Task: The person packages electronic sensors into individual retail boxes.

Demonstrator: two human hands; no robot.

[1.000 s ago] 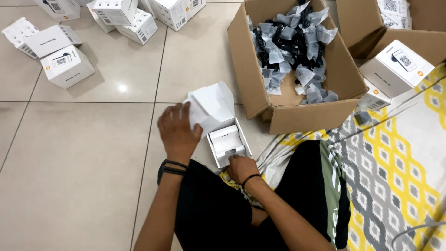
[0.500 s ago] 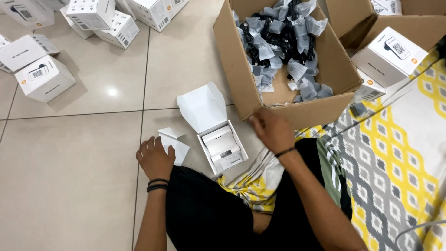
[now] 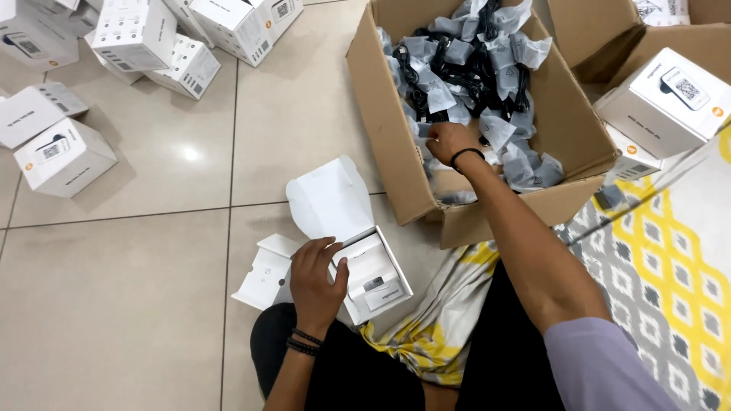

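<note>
hands [image 3: 316, 278] two, open white box [image 3: 373, 270] one

Fingertips of the right hand [image 3: 448, 139] buried among bagged cables [image 3: 487, 68], its grip untellable.

Bagged cables [image 3: 472, 68] in carton [image 3: 388, 129]

Your small white box [image 3: 365, 266] sits open on the floor tiles by your knee, its lid flipped up and back, a white insert showing inside. A white folded card [image 3: 266, 278] lies flat just beside it. In the big cardboard box [image 3: 396, 152], flaps open, bagged black cables [image 3: 487, 68] are heaped in clear plastic pouches.
</note>
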